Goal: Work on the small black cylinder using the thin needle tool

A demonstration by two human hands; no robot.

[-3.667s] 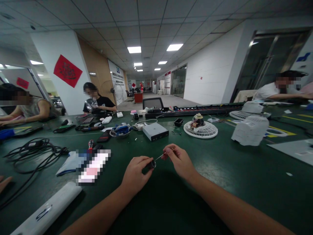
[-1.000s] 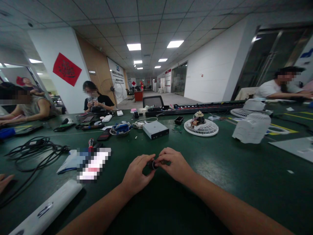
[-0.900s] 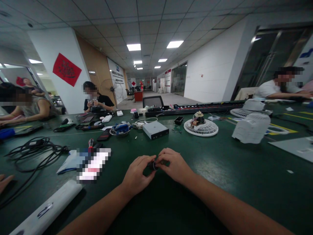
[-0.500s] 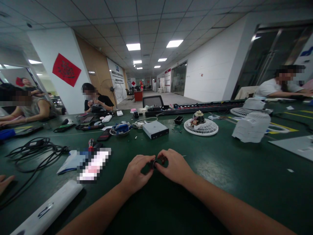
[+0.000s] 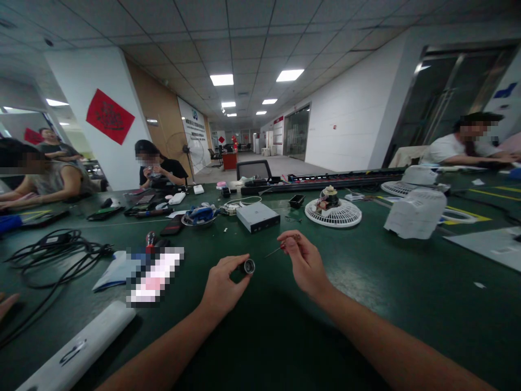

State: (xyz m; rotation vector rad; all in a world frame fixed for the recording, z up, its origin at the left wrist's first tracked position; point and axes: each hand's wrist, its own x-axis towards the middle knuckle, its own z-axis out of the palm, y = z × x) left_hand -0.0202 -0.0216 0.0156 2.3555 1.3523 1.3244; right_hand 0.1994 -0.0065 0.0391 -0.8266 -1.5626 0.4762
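Between the thumb and fingers of my left hand (image 5: 223,285) is a small dark cylinder (image 5: 249,266), its round metallic open end facing up and to the right. My right hand (image 5: 303,260) pinches a small reddish-brown part (image 5: 293,239), from which a thin wire or pin (image 5: 273,252) points down and left toward the cylinder without touching it. Fingers hide much of both pieces. Both hands are above the green table (image 5: 260,336), in front of a grey box-shaped drive (image 5: 258,217).
A white fan grille with a motor (image 5: 332,213) and a white housing (image 5: 415,214) lie to the right. On the left are coiled black cables (image 5: 52,250), a blue-white packet (image 5: 116,270) and a long white bar (image 5: 81,347). Other people sit around the table.
My hands have moved apart. My right hand has gone up and right with the reddish-brown part, and my left hand has shifted slightly left, leaving the cylinder's open end in view.
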